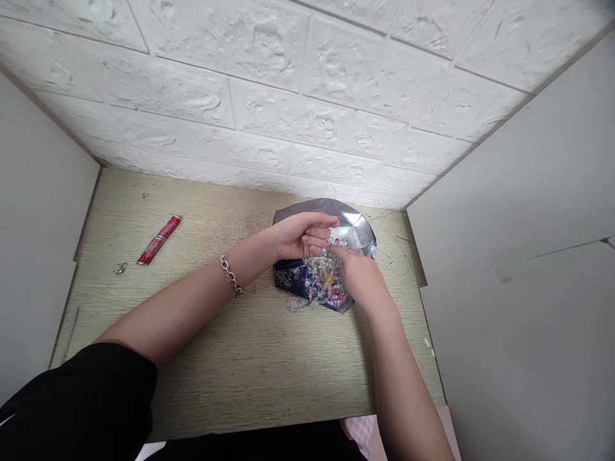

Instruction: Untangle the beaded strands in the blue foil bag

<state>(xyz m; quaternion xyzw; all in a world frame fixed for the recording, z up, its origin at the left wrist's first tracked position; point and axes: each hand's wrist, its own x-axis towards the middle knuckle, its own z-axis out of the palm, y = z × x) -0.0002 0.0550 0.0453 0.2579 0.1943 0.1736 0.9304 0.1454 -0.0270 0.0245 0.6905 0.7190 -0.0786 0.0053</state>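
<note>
A blue patterned pouch [291,276] with a shiny silver lining lies spread on the table. Many small coloured beads [329,282] fill its middle, pale, pink, yellow and red. Above its left side my left hand [303,237] is turned palm up, its fingers curled inward; anything in them is too small to make out. My right hand [360,275] reaches over the beads from the right, with its index finger at the left fingertips. Its other fingers are mostly hidden, and whatever it pinches does not show. A chain bracelet [231,275] circles my left wrist.
A red wrapped stick-shaped packet [159,240] lies at the left, near a small shiny clump [121,268]. Clear strands [298,305] lie by the pouch's front edge. Fine thread [401,256] trails at the right. White brick-patterned wall [264,109] and side panels enclose the wooden table [269,371].
</note>
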